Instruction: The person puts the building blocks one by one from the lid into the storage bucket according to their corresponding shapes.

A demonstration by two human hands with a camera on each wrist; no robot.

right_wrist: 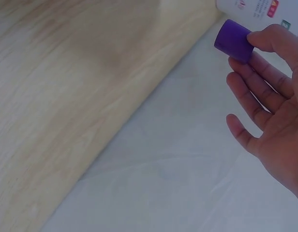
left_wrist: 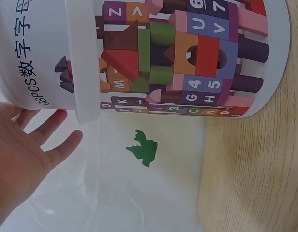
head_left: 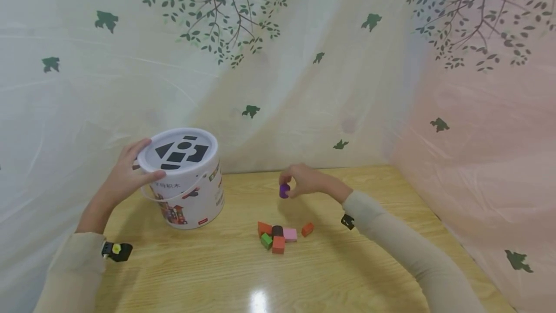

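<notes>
My right hand [head_left: 304,178] pinches a purple cylinder block [head_left: 284,191] between thumb and fingers, raised over the far part of the table. In the right wrist view the cylinder [right_wrist: 233,40] sits at the fingertips, while the other fingers spread loosely. On the left stands a white toy-block bucket [head_left: 191,206] with a lid [head_left: 209,140] bearing dark shapes. My left hand [head_left: 121,180] rests at the lid's left edge, thumb on the near side and fingers farther back. Its fingers [left_wrist: 64,145] look extended beside the bucket in the left wrist view.
Mid-table, a cluster holds an orange-red wedge [head_left: 263,228], a dark cylinder [head_left: 277,230], a pink block [head_left: 290,234], a green block [head_left: 266,241] and a red block [head_left: 278,245]. An orange block [head_left: 307,229] lies just right. A patterned curtain [head_left: 286,91] hangs behind the wooden table [head_left: 208,274].
</notes>
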